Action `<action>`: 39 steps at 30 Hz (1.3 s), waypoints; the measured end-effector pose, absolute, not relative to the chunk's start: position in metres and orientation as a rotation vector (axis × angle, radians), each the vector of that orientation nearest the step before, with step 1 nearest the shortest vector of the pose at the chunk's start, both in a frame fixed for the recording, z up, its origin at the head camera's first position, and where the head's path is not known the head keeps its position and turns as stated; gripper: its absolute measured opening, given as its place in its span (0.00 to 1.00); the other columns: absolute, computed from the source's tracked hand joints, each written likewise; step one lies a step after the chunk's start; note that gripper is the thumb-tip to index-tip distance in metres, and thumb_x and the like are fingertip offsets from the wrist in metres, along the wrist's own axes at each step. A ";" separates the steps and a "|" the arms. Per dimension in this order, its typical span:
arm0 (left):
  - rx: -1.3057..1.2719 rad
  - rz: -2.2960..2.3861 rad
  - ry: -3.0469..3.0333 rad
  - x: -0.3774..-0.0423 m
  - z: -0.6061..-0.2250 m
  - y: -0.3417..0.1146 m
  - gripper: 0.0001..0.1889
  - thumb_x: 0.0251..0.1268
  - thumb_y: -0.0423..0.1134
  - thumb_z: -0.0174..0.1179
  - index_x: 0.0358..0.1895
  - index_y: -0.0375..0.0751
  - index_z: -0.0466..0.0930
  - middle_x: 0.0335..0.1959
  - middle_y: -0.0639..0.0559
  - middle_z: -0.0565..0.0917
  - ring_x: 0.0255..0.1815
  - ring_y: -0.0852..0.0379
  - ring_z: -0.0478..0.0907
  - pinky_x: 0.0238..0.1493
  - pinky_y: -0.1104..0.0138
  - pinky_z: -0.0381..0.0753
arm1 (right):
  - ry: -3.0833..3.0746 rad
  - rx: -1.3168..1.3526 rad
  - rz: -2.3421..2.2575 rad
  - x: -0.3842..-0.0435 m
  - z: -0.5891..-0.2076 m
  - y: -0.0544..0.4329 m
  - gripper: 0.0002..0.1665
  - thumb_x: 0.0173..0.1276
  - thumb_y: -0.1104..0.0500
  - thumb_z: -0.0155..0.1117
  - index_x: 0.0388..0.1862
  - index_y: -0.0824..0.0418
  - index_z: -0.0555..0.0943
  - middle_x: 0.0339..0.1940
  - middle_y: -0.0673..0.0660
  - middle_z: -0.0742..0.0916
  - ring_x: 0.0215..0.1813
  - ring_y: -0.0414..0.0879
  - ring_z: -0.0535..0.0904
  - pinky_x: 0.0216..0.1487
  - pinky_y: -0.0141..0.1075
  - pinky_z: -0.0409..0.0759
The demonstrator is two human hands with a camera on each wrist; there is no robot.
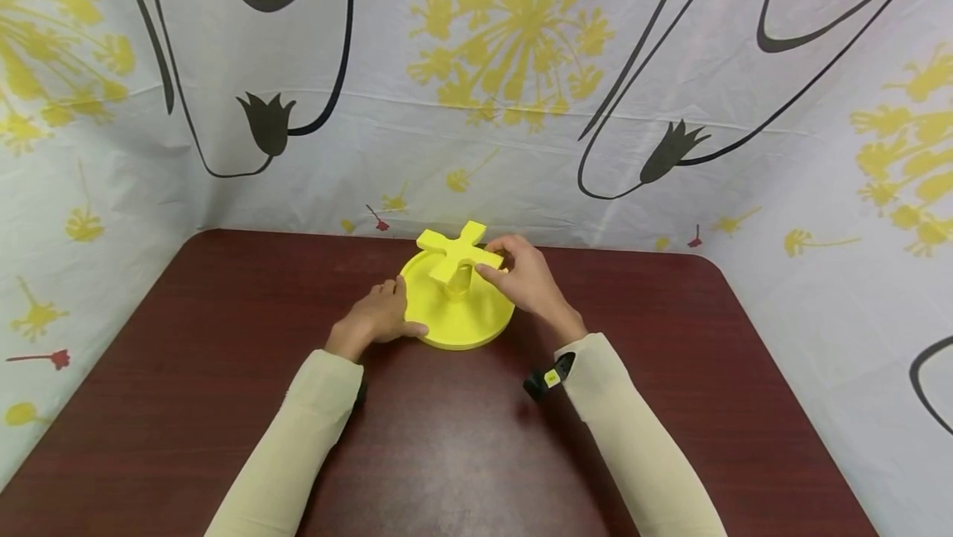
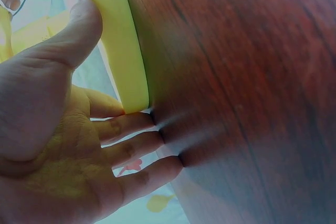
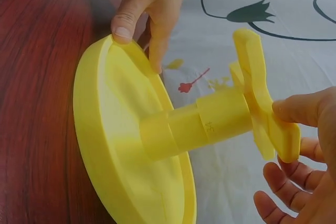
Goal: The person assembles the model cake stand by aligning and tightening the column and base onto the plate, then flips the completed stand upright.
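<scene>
A yellow round base (image 1: 459, 328) with a raised rim sits on the table. From its middle rises a yellow stepped post (image 3: 194, 127), topped by a yellow four-armed cross (image 1: 457, 251). My left hand (image 1: 380, 311) holds the base by its left rim. Its thumb lies along the rim, and in the left wrist view the other fingertips (image 2: 173, 163) reach down to the tabletop. My right hand (image 1: 524, 274) pinches one arm of the cross between thumb and index finger; its remaining fingers curl loosely below, as the right wrist view shows.
The dark red-brown wooden table (image 1: 447, 438) has rounded far corners. Behind it and along both sides hangs a white cloth (image 1: 357, 148) printed with yellow, red and dark flowers. The base stands close to the table's far edge.
</scene>
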State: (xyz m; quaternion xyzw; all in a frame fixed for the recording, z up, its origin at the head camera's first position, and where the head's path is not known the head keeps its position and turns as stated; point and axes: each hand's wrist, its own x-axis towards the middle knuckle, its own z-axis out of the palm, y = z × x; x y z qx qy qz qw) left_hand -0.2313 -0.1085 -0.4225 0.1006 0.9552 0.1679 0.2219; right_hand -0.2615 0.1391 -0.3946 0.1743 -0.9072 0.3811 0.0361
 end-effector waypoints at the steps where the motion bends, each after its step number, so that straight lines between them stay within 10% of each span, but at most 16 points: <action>1: 0.279 0.467 2.640 -0.231 -0.422 -0.109 0.53 0.70 0.58 0.58 0.77 0.24 0.37 0.78 0.27 0.47 0.79 0.32 0.46 0.74 0.44 0.56 | -2.796 0.530 1.159 -0.260 -0.395 0.138 0.17 0.67 0.52 0.69 0.51 0.58 0.80 0.48 0.56 0.80 0.43 0.50 0.75 0.44 0.41 0.77; 22: 0.271 0.450 2.659 -0.234 -0.425 -0.108 0.53 0.69 0.59 0.59 0.77 0.23 0.39 0.78 0.27 0.49 0.78 0.32 0.49 0.73 0.45 0.59 | -2.882 0.331 0.955 -0.243 -0.386 0.120 0.30 0.63 0.34 0.65 0.49 0.55 0.74 0.41 0.56 0.82 0.35 0.49 0.75 0.34 0.40 0.73; 33: 0.275 0.466 2.647 -0.234 -0.425 -0.110 0.54 0.69 0.59 0.59 0.77 0.24 0.37 0.78 0.28 0.47 0.79 0.32 0.47 0.74 0.45 0.57 | -2.690 0.480 1.363 -0.265 -0.398 0.138 0.33 0.76 0.54 0.57 0.75 0.60 0.63 0.70 0.61 0.72 0.68 0.56 0.72 0.63 0.52 0.75; 39: 0.274 0.467 2.646 -0.233 -0.423 -0.109 0.53 0.69 0.58 0.59 0.77 0.24 0.37 0.78 0.27 0.47 0.78 0.32 0.47 0.73 0.45 0.58 | -2.724 0.511 1.422 -0.269 -0.402 0.139 0.34 0.76 0.60 0.58 0.77 0.61 0.60 0.71 0.62 0.74 0.63 0.57 0.77 0.62 0.49 0.77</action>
